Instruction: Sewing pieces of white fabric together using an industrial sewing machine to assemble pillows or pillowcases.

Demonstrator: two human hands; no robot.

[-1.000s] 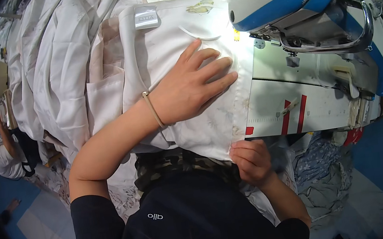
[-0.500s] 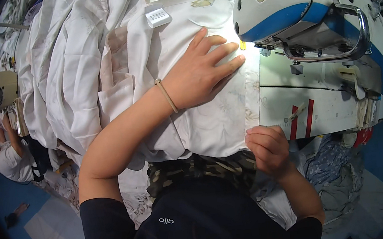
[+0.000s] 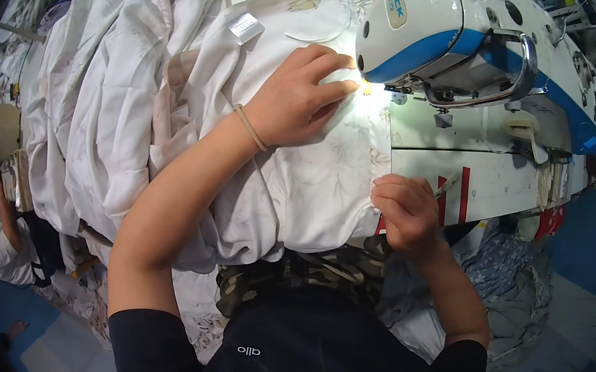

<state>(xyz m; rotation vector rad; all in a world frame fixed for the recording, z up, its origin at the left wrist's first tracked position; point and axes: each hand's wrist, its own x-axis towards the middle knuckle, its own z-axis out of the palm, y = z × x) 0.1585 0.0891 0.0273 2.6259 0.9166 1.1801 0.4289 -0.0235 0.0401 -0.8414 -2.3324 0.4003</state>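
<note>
A sheet of white fabric with a faint leaf print lies under the lit needle area of a white and blue sewing machine. My left hand rests palm down on it, fingers stretched out, their tips just left of the needle area. Nearer to me, my right hand pinches the fabric's right edge between thumb and fingers. Beyond my left hand lie a small silvery-white tag and a thin translucent curved strip. The machine head hides the needle itself.
Bunched white cloth is heaped on the left. A chrome guard juts from the machine over the table, which has red stripes. Grey patterned cloth hangs low at the right. Another person works at far left.
The fabric's right edge and my right hand have moved away from me, closer to the needle area. My left hand has slid forward and slightly left. The whole view has shifted a little.
</note>
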